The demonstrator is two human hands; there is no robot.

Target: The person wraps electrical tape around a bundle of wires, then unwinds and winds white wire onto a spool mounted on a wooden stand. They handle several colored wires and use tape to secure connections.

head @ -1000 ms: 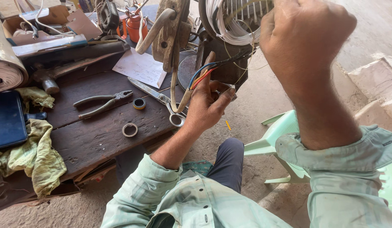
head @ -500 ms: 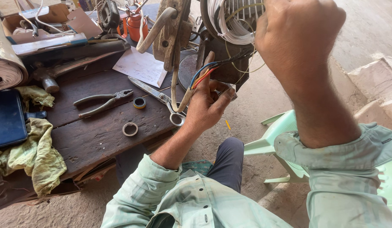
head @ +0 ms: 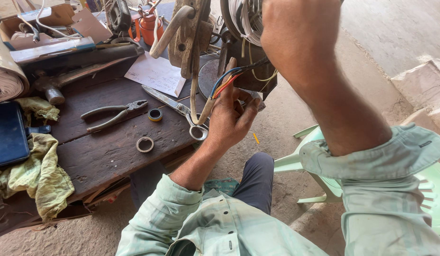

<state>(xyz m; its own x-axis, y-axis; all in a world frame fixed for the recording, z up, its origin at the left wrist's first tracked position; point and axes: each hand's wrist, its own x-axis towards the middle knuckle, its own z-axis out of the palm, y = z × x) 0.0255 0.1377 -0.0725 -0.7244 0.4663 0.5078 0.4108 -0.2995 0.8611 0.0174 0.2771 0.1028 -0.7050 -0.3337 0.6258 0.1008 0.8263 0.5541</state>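
Note:
My left hand [head: 229, 116] is closed around a bundle of coloured wires [head: 225, 81], blue, red and yellow, that run into a dark motor body [head: 252, 71]. My right hand [head: 300, 38] is raised close to the camera, back of the hand toward me, at the pale wire coil [head: 246, 19] on top of the motor. Its fingers are hidden, so what it grips cannot be seen. A wooden-handled hand winder [head: 184, 28] stands just left of the motor.
On the dark wooden bench [head: 106, 151] lie pliers [head: 113, 114], scissors [head: 179, 109], two tape rings [head: 145, 144], a paper sheet [head: 156, 73], a hammer [head: 63, 80], yellow rags [head: 37, 175] and a dark blue case [head: 9, 135]. A green plastic chair [head: 314, 166] stands at right.
My right hand has shifted slightly left and nearer the coil. My left hand keeps its hold on the wires.

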